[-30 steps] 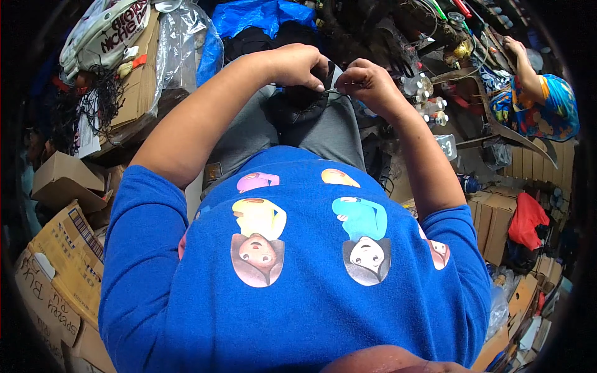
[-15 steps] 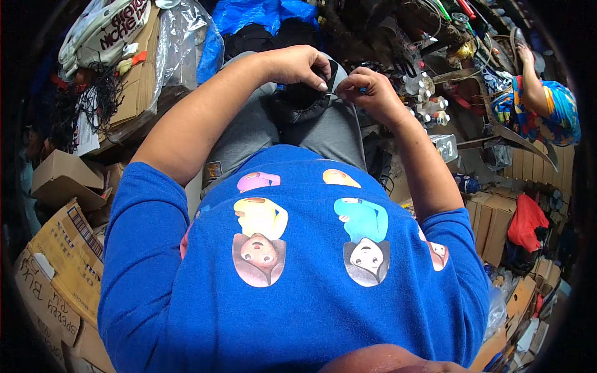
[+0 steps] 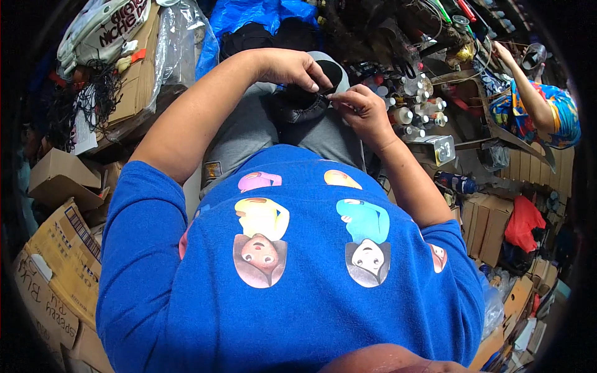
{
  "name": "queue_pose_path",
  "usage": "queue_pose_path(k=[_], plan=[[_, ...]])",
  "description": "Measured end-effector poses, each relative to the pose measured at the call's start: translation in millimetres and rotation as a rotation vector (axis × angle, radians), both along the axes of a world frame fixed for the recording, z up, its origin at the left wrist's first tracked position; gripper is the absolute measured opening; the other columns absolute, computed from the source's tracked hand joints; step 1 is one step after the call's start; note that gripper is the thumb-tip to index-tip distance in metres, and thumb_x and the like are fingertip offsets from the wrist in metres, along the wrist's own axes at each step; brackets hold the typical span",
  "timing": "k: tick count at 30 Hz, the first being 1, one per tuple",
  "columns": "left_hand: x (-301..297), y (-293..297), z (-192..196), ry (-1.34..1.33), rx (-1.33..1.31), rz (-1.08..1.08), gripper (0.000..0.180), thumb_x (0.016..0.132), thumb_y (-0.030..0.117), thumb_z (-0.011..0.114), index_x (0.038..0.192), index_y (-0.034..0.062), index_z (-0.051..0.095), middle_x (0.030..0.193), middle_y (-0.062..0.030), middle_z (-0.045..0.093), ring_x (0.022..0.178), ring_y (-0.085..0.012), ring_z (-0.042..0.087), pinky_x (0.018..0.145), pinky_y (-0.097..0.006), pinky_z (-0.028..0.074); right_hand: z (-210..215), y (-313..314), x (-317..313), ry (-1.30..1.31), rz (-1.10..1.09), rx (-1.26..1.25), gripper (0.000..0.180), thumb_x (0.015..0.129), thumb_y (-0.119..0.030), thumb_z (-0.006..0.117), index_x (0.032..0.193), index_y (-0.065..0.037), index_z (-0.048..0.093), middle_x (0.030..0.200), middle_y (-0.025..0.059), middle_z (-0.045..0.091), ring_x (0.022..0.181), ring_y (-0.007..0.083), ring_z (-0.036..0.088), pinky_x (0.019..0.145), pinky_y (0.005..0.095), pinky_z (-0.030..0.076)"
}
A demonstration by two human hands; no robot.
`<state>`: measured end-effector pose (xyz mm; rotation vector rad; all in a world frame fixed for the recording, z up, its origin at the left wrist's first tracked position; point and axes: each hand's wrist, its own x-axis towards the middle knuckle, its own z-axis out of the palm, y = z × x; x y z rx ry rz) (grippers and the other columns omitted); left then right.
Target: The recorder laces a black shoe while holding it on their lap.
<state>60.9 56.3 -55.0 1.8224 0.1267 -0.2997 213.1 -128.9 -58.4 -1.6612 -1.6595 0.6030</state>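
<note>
- A dark shoe piece (image 3: 303, 102), black with a stitched rim, is held on the lap over grey trousers (image 3: 249, 133), near the top middle of the view.
- The left hand (image 3: 292, 67) is laid over the top of the dark shoe piece, its fingers curled down and closed on the far edge.
- The right hand (image 3: 360, 109) is set against the piece's right rim; thumb and forefinger are pinched narrowly together, on something too small to be made out.
- Just right of the hands, a cluster of small bottles (image 3: 407, 105) with pale caps is seen standing close together; what they stand in cannot be told.
- A small metal tin (image 3: 438, 149) is seen just below the bottles, beside the right forearm.
- At the left, open cardboard boxes (image 3: 62, 180) are stacked; their contents are hidden.
- A clear plastic bag (image 3: 177, 43) is seen at the upper left, beside a blue sheet (image 3: 249, 12).
- More flat cardboard boxes are stacked at the right, with a red cloth (image 3: 522, 224) draped by them.
- At the upper right, another person's arm (image 3: 528, 93) in a patterned sleeve is seen, well apart.
</note>
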Motion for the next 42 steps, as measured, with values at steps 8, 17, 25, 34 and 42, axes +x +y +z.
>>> queue_pose_path(k=[8,17,25,34,42], plan=[[6.6,-2.8,17.5,0.095,0.136,-0.062,0.041,0.078,0.005,0.059,0.118,-0.0011,0.057,0.115,-0.0109,0.061,0.107,-0.0174,0.054,0.096,-0.03,0.038,37.3,12.4,-17.1,-0.761,0.217,0.098,0.015,0.076,-0.01,0.053,0.083,-0.01,0.066,0.077,0.0106,0.056,0.078,0.0273,0.059,0.071,0.0391,0.042],[-3.6,-17.4,-4.3,-0.254,0.639,0.37,0.035,0.074,0.01,0.068,0.107,0.0032,0.059,0.101,-0.0154,0.063,0.096,-0.0263,0.06,0.085,-0.034,0.045,17.9,35.3,7.5,0.012,0.11,-0.308,0.012,0.081,-0.016,0.062,0.083,-0.004,0.063,0.083,0.0066,0.06,0.078,0.0178,0.058,0.07,0.031,0.047],[-107.4,-2.0,19.0,0.292,0.621,0.494,0.03,0.085,0.031,0.06,0.085,0.0011,0.063,0.093,-0.0136,0.064,0.086,-0.0252,0.061,0.073,-0.037,0.047,-12.0,14.8,32.9,-0.017,0.044,-0.104,0.026,0.077,-0.019,0.069,0.098,-0.004,0.062,0.087,0.0035,0.053,0.085,0.013,0.05,0.075,0.0277,0.043],[-39.4,-13.6,-13.0,-0.501,-1.269,0.579,0.042,0.097,0.033,0.041,0.059,0.0158,0.036,0.057,0.0015,0.035,0.053,-0.0123,0.036,0.062,-0.03,0.036,-18.1,22.5,37.1,1.821,0.253,-0.197,0.045,0.096,-0.04,0.038,0.061,-0.012,0.042,0.055,0.0011,0.04,0.052,0.015,0.041,0.064,0.0316,0.038],[-65.4,24.5,-4.0,-0.072,-0.37,1.075,0.042,0.093,0.043,0.045,0.075,0.0072,0.057,0.087,-0.0106,0.066,0.062,-0.0148,0.057,0.067,-0.034,0.049,-22.7,-49.3,66.4,1.296,-0.339,-0.447,0.026,0.093,-0.03,0.05,0.095,-0.005,0.058,0.092,0.0104,0.06,0.082,0.0211,0.059,0.087,0.0398,0.044]])
